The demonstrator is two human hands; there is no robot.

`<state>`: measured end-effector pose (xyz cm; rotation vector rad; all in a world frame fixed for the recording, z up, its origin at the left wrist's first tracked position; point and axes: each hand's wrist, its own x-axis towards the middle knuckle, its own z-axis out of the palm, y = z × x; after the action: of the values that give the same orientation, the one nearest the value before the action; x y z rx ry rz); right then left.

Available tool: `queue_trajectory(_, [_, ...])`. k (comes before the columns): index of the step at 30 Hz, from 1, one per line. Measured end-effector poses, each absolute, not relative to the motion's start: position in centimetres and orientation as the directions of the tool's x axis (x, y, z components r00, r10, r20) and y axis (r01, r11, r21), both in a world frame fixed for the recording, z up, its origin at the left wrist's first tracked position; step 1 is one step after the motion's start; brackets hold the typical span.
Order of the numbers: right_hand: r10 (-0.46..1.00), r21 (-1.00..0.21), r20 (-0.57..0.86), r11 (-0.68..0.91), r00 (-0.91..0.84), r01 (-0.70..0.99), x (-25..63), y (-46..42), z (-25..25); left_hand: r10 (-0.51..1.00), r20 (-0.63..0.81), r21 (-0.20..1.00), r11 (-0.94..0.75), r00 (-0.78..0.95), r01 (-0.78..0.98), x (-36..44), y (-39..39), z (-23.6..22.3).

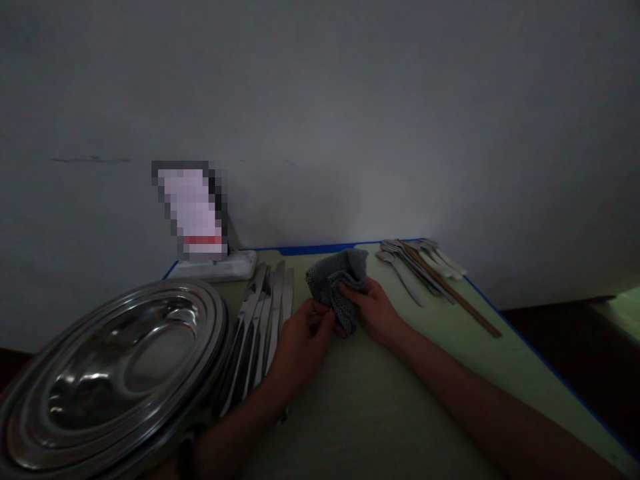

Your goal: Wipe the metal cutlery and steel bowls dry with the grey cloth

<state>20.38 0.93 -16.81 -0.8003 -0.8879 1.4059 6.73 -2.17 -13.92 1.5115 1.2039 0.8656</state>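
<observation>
Grey cloth (337,277) bunched in both hands (306,337) (377,310)

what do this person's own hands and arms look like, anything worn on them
The left hand and right hand are ungloved. The right forearm shows no sleeve; something dark crosses the left forearm, too dim to identify.

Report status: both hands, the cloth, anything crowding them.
Both hands on grey cloth, bunched between them. Knives beside and partly behind left forearm. Spoons and chopsticks lie right, apart from right hand.
</observation>
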Motion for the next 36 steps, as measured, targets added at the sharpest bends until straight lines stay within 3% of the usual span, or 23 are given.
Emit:
queue_trajectory(8, [0.969,-0.952,0.036,0.108,0.246,-0.287,20.4,1.3,-17.6,0.912,-0.009,0.877,-0.19,0.411,0.442,6.7,-2.9,-14.4])
queue_trajectory(14, [0.922,-0.982,0.025,0.095,0.388,-0.163,20.3,1.0,-17.2,0.913,0.015,0.896,-0.193,0.409,0.4,6.6,-3.1,-14.3])
queue_trajectory(16, [0.924,-0.967,0.027,0.12,0.382,-0.223,20.3,1.2,-17.5,0.926,0.034,0.925,-0.172,0.376,0.34,6.7,-3.1,-14.3])
queue_trajectory(19, [0.971,-0.919,0.036,0.125,0.236,-0.375,20.4,1.6,-17.6,0.952,0.034,0.957,-0.119,0.305,0.266,6.7,-3.1,-14.4])
queue_trajectory(25, [0.998,-0.835,-0.065,-0.063,-0.017,-0.546,20.6,1.3,-16.2,0.97,-0.006,0.973,-0.051,0.244,0.224,6.8,-3.0,-14.3])
queue_trajectory(31, [0.991,-0.794,-0.109,-0.036,0.084,-0.607,20.1,1.2,-15.7,0.951,-0.033,0.967,-0.047,0.307,0.251,6.8,-2.7,-14.5])
queue_trajectory(36, [0.968,-0.786,-0.163,-0.013,0.188,-0.618,20.0,1.3,-15.7,0.925,-0.028,0.911,-0.132,0.379,0.39,6.9,-3.1,-14.3])
